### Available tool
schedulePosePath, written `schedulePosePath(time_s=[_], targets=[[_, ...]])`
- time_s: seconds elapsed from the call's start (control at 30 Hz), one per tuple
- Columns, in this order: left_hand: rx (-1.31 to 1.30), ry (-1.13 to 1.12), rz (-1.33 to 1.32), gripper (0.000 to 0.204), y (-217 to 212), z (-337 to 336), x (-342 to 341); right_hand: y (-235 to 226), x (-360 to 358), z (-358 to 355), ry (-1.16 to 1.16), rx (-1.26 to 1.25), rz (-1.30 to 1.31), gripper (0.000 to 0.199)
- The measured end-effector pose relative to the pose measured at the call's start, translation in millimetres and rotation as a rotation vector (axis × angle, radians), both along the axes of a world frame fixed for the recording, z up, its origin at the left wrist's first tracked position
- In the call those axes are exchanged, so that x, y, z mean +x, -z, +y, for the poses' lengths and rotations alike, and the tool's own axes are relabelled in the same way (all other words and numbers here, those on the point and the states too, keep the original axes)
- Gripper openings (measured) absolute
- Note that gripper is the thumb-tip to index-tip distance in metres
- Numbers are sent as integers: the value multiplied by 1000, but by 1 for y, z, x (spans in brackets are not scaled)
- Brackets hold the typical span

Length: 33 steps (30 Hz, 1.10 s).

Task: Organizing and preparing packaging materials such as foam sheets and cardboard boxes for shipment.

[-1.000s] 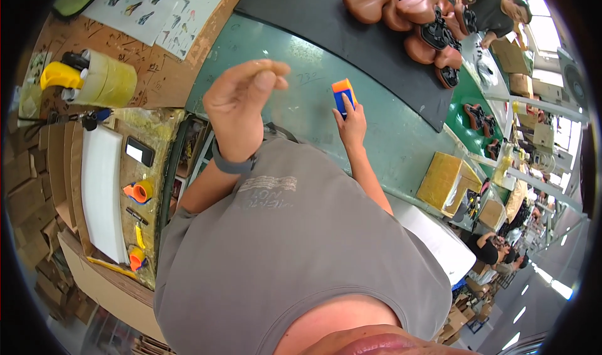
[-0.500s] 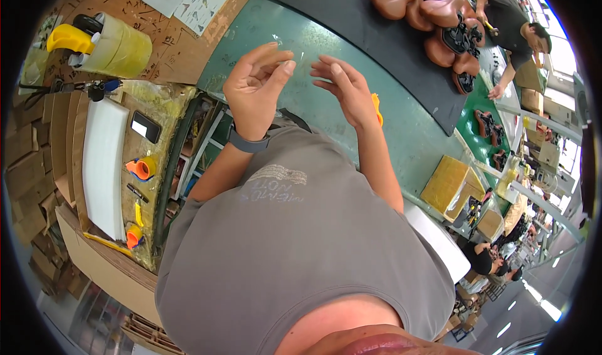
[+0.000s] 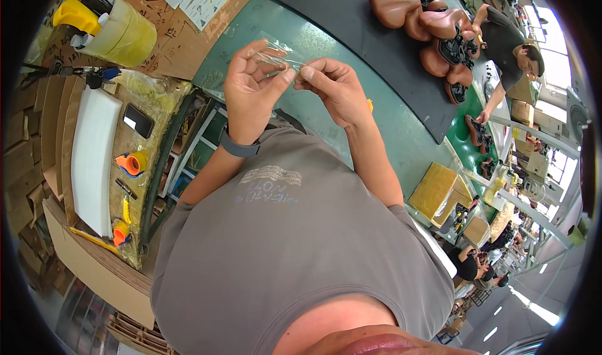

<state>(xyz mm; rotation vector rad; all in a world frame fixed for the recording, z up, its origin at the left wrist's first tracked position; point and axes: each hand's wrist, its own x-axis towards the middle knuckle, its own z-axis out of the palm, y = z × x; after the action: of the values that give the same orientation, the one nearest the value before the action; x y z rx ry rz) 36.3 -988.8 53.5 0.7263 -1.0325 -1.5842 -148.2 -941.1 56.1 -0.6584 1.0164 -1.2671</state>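
Note:
My left hand (image 3: pixel 249 90) and my right hand (image 3: pixel 335 88) are raised together over the green workbench (image 3: pixel 401 145), fingertips almost meeting. Between them they pinch a small clear plastic bag (image 3: pixel 276 55), crinkled and see-through. A dark band sits on my left wrist (image 3: pixel 238 147). A small orange object (image 3: pixel 370 105) peeks out on the bench just behind my right hand, mostly hidden. My grey shirt fills the lower middle of the view.
Brown bicycle saddles (image 3: pixel 414 13) lie on a black mat (image 3: pixel 351 16) at the top, where another person (image 3: pixel 511 44) works. A yellow tape roll (image 3: pixel 122 32), a white tray (image 3: pixel 94 151), orange cones (image 3: pixel 130 162) and a phone (image 3: pixel 138 120) sit left. A yellow box (image 3: pixel 436 192) lies right.
My right hand put down the orange and blue object and came over to my left hand. Both hands now pinch the clear bag close together.

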Motion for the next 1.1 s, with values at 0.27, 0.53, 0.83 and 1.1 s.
schedulePosePath(time_s=[0.27,0.53,0.83,1.1], targets=[[20,-27,-44,64,-1,-1,0,2,3,-5,55,-20,209,16],[7,-117,15,67,18,7,-8,18,25,-10,94,-39,182,37],[60,-101,27,67,43,22,6,58,30,-4,33,121,-348,27],[-112,-181,-848,56,114,23,69,96,29,11,417,-49,351,11]])
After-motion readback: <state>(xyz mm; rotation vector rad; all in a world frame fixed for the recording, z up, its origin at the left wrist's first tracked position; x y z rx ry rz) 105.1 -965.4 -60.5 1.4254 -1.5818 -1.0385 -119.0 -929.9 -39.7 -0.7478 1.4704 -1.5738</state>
